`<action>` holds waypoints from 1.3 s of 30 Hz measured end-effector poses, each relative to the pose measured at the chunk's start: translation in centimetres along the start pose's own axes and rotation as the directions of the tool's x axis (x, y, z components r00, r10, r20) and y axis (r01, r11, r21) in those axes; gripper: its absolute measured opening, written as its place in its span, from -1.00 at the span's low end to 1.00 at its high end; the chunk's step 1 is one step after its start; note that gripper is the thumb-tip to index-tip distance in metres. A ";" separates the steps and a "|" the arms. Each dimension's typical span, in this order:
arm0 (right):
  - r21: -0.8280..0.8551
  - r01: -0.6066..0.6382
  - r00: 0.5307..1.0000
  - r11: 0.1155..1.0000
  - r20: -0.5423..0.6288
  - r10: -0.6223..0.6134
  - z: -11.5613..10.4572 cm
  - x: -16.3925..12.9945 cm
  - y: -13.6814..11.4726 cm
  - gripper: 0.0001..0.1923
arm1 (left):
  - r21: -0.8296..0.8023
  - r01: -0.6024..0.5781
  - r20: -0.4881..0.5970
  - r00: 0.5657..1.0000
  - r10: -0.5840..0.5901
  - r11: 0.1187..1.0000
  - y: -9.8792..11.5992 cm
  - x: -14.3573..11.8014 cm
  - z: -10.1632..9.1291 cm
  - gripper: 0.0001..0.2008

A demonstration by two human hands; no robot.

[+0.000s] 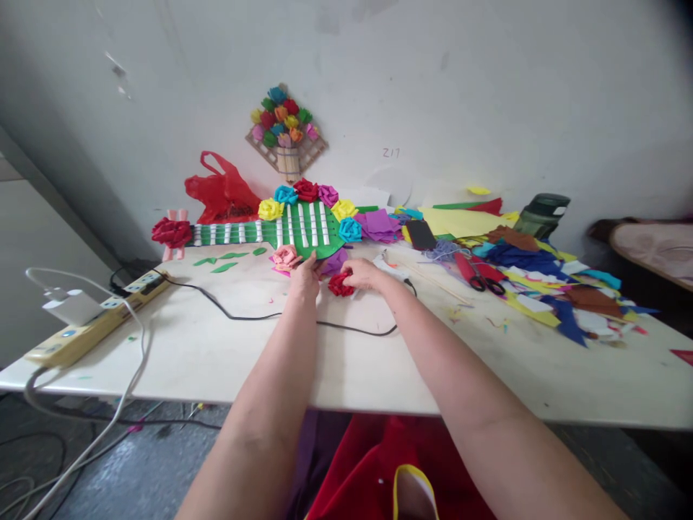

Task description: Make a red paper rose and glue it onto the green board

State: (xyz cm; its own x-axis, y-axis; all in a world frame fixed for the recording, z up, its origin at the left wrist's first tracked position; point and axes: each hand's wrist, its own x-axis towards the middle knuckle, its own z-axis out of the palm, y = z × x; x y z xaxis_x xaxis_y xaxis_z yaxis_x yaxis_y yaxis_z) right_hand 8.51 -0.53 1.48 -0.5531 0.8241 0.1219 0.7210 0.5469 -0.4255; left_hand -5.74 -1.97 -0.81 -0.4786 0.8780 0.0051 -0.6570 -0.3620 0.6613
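Note:
A green guitar-shaped craft (pixel 320 250) with white strips across it lies on the table, ringed by folded paper roses in yellow, blue, red, purple and pink. At its lower edge, beside the pink paper rose (pixel 286 257), my left hand (pixel 307 274) is closed on the guitar's rim; its fingers are partly hidden. My right hand (pixel 362 276) pinches a red paper rose (pixel 341 284) just below the guitar body. Another red rose (pixel 172 232) sits at the tip of the neck. Purple paper (pixel 333 261) shows between my hands, under the edge.
A black cable (pixel 254 318) runs from the power strip (pixel 102 318) across the table. Green paper scraps (pixel 221 267) lie below the neck. To the right are scissors (pixel 481 283), a phone (pixel 421 235), a bottle (pixel 543 214) and heaped coloured paper (pixel 533 260). A red bag (pixel 224 191) stands behind.

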 end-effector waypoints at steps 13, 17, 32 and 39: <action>0.748 0.156 0.928 0.645 -0.335 0.164 0.8 -0.3 2.2 -0.72 | -0.008 0.021 0.044 0.999 -0.021 1.000 -0.3 0.2 -0.2 -0.77; 0.809 0.187 0.896 0.557 -0.373 0.240 0.8 -0.1 2.4 -0.74 | 0.013 0.027 0.078 0.997 -0.028 1.000 -0.5 0.3 -0.4 -0.78; 0.747 0.238 0.802 0.621 -0.512 0.309 0.4 0.2 2.2 -0.75 | 0.053 0.019 0.126 0.992 -0.025 0.998 -0.8 0.3 -0.5 -0.69; 0.716 0.201 0.792 0.669 -0.521 0.319 0.2 0.1 2.0 -0.79 | 0.065 0.012 0.130 0.991 -0.020 0.998 -1.0 0.4 -0.5 -0.70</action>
State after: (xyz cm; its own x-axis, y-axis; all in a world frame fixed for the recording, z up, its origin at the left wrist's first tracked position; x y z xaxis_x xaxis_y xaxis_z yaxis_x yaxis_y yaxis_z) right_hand 9.75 0.61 0.44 0.0094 0.9040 0.4274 0.0725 0.4257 -0.9020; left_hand -5.57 -1.42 -1.90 -0.3853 0.9185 0.0890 -0.6236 -0.3303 0.7085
